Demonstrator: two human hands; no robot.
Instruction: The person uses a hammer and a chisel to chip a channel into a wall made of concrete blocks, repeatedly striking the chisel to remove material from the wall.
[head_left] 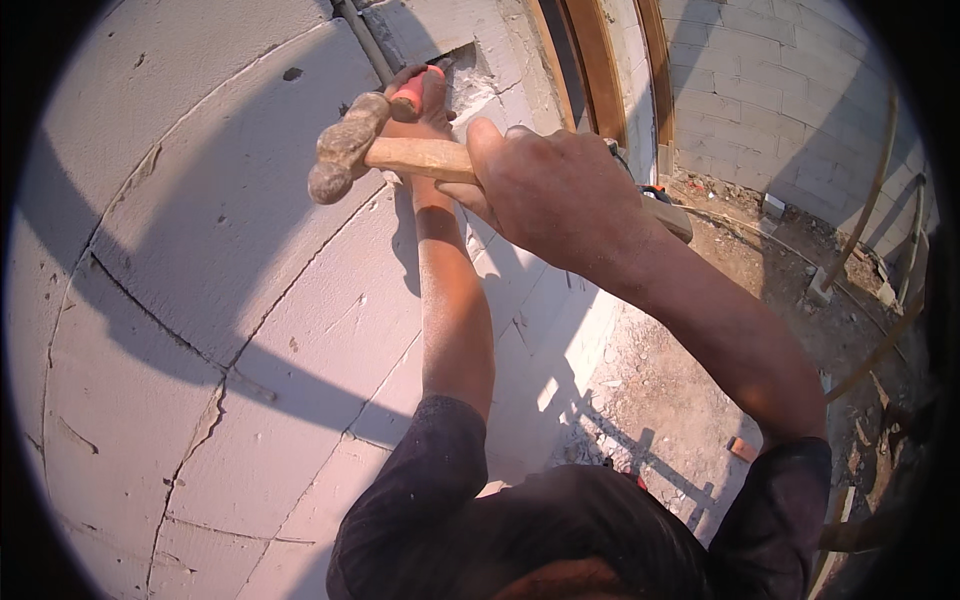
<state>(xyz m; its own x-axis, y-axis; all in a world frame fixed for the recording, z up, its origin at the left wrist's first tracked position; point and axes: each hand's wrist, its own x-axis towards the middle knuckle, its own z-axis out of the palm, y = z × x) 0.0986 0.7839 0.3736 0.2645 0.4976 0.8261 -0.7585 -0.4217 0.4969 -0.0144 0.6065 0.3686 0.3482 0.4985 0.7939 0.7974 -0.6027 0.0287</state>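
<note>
My right hand (560,190) is closed round the wooden handle of a hammer (420,157). The hammer's dusty, rounded metal head lies to the left, just in front of my left hand in this view. Farther up, my left hand (432,112) grips a red-handled chisel (410,94) against the pale block wall (300,270). The chisel's blade is hidden from view. Right beside that hand is a rough, chipped recess (470,82) cut into the wall. Whether the hammer touches the chisel cannot be told.
A grey pipe (365,42) runs along the wall above my left hand. Brown wooden frame posts (597,75) stand beyond the recess. At right, rubble and dust cover the ground (660,375), with a broken red brick piece (742,449) and leaning poles (868,205).
</note>
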